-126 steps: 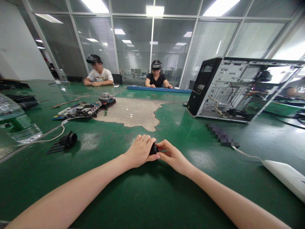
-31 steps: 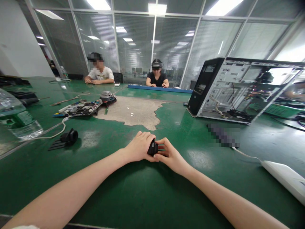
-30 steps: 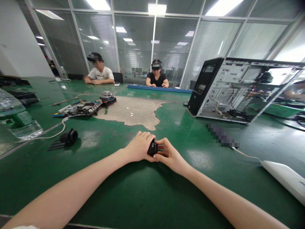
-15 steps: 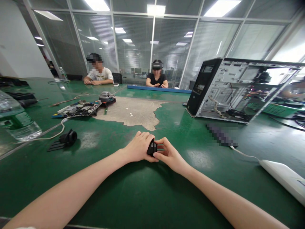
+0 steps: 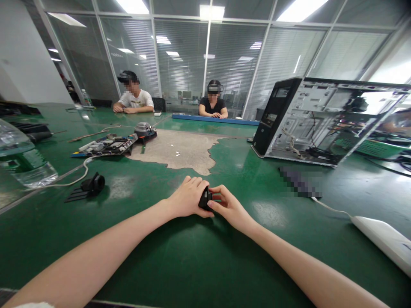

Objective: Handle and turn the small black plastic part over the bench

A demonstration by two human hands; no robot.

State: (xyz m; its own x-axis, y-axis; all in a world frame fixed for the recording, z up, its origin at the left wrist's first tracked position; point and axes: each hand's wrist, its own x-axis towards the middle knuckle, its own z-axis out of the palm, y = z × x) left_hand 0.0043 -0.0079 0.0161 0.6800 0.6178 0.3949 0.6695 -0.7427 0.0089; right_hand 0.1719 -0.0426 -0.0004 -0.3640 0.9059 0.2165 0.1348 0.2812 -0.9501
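Note:
In the middle of the head view, a small black plastic part [image 5: 204, 199] is held between both hands just above the green table [image 5: 180, 261]. My left hand [image 5: 190, 196] wraps over its left side and covers much of it. From the right, my right hand [image 5: 227, 203] grips its end with thumb and fingertips. What kind of part it is, I cannot make out. Off to the left lies another black plastic piece [image 5: 93, 185] with a round ring and flat prongs.
A water bottle [image 5: 25, 158] stands at left, near a circuit board [image 5: 105, 145] and a white cable. An opened computer case [image 5: 276, 124] stands at right, with a blurred dark phone-like object [image 5: 297, 182] and a white power bank [image 5: 382, 239] before it. Two people sit across the table.
The view has shifted very slightly. Both hands keep their hold on the black part, with the right thumb moved a little along it.

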